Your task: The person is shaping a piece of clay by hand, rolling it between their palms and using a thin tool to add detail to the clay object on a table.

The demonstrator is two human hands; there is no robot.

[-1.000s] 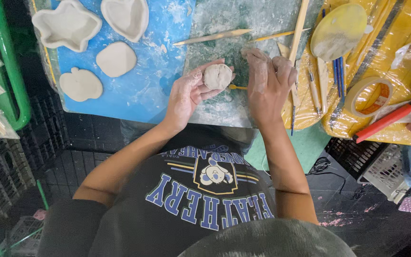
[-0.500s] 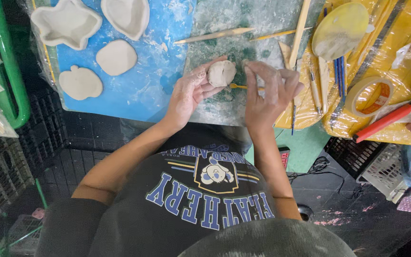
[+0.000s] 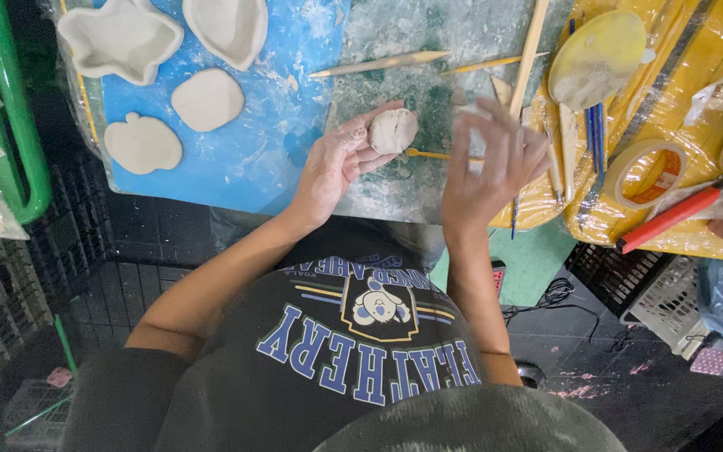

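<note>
While your left hand [image 3: 336, 167] pinches the clay lump [image 3: 393, 130] at its fingertips above the mat [image 3: 236, 176], a loose grip could drop and dent it. Your right hand [image 3: 491, 163] hangs spread and empty (blurred), and could knock the sticks. Counted, largest first: two clay dishes [image 3: 119, 38], two flat clay shapes [image 3: 142, 144], one tape roll [image 3: 646, 172].

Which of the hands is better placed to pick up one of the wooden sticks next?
Probably the right hand: it is open and empty, hovering close to the wooden sticks. The left hand is busy holding the clay lump.
</note>
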